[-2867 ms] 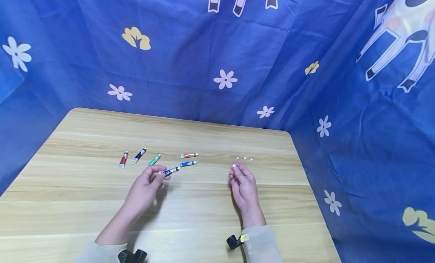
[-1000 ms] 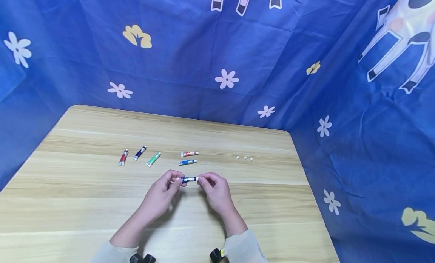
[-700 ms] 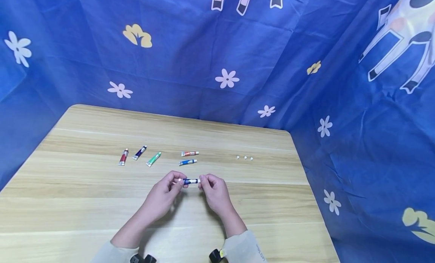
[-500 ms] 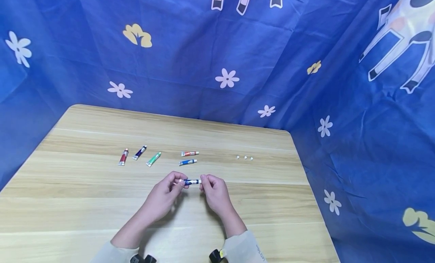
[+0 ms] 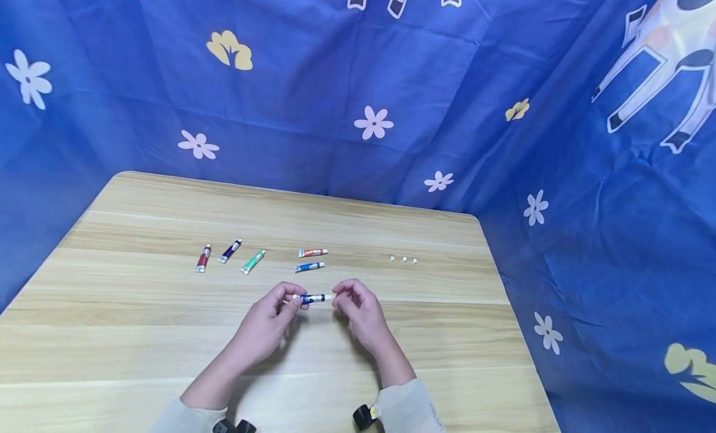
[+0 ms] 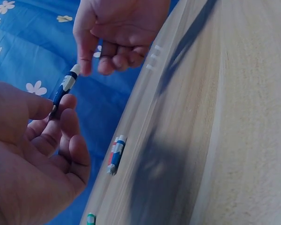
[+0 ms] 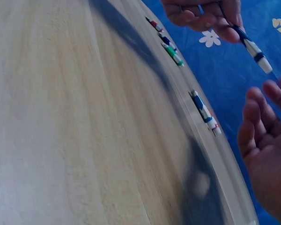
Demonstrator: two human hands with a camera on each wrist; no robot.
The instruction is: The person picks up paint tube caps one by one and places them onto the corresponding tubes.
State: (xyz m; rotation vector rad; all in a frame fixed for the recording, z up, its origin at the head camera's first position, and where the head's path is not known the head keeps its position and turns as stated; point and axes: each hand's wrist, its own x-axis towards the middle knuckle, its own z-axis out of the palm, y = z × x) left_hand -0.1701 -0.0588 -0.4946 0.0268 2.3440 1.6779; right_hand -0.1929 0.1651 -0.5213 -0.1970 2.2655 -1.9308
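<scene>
My left hand [image 5: 268, 324] pinches the tail end of a dark blue paint tube [image 5: 314, 299] between thumb and index finger, raised over the table. The tube's white cap [image 6: 75, 69] points toward my right hand [image 5: 363, 315]. In the right wrist view my right fingers [image 7: 253, 101] are parted and loosely bent just beyond the cap, with a gap between them and it. Behind the hands lie a blue tube [image 5: 309, 267] and an orange-red tube [image 5: 312, 253], side by side.
Farther left on the wooden table [image 5: 140, 333] lie a red tube [image 5: 204, 258], a purple-blue tube [image 5: 230, 251] and a green tube [image 5: 253, 262]. Three small white caps [image 5: 404, 259] sit in a row at the right. A blue patterned curtain [image 5: 313, 97] stands behind the table.
Both hands came together in front, the left bringing the dark blue tube. The right hand, which carried a white cap, pinched the tube's tip, then loosened its fingers and drew slightly right.
</scene>
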